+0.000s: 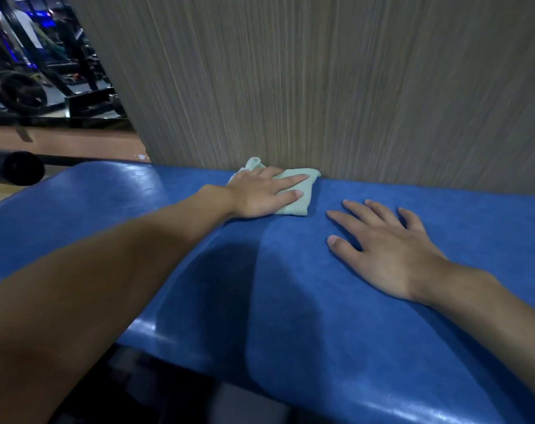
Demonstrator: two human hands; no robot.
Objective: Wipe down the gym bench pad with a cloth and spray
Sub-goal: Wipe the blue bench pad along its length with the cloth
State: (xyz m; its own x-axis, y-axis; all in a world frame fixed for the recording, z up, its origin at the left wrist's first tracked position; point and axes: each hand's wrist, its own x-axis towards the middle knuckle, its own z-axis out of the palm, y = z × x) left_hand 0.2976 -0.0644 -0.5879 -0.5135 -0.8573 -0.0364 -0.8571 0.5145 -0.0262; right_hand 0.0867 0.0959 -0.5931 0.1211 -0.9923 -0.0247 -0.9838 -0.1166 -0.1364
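In the head view, the left hand pressed flat, fingers straight and close together, on a folded pale green cloth at the far edge of the blue bench pad, touching the wood-grain wall panel. The right hand rested palm-down on the pad, fingers spread wide, holding nothing, near the cloth but apart from it.

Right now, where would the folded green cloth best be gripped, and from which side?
Probably its thick folded near-right edge, pinched from the near side. The green cloth lies flat on the blue bench pad, its far edge against the wood-grain wall, and the left hand presses flat on its left part.
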